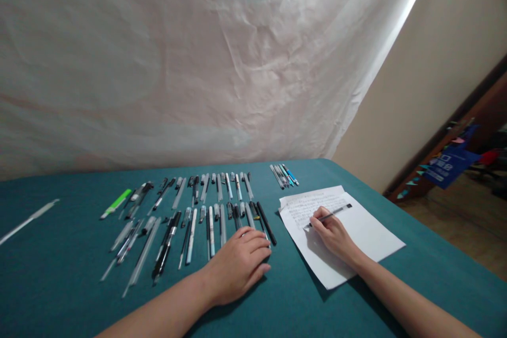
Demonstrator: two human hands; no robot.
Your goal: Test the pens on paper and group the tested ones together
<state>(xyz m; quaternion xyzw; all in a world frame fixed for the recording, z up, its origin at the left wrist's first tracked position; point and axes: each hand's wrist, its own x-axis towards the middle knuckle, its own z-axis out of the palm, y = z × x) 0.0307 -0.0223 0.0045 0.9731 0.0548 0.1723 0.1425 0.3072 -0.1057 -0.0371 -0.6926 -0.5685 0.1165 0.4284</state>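
Note:
My right hand (332,232) pinches a slim pen (338,210) with a clear barrel and a dark end. The pen's tip meets a white sheet of paper (368,237), whose upper left part carries several lines of handwriting. At least one more sheet lies beneath it. My left hand (242,263) rests palm down on the table with its fingers loosely extended, and no held thing shows. Its fingers partly cover the near ends of some pens in the front row. Just beyond the fingertips lies a black pen (266,223).
Two rows of pens, caps and clear barrels spread over the green tablecloth (67,285), among them a bright green pen (118,202) and a thick black pen (168,245). A small group of pens (284,176) lies behind the paper. A pale cloth (178,63) hangs behind the table.

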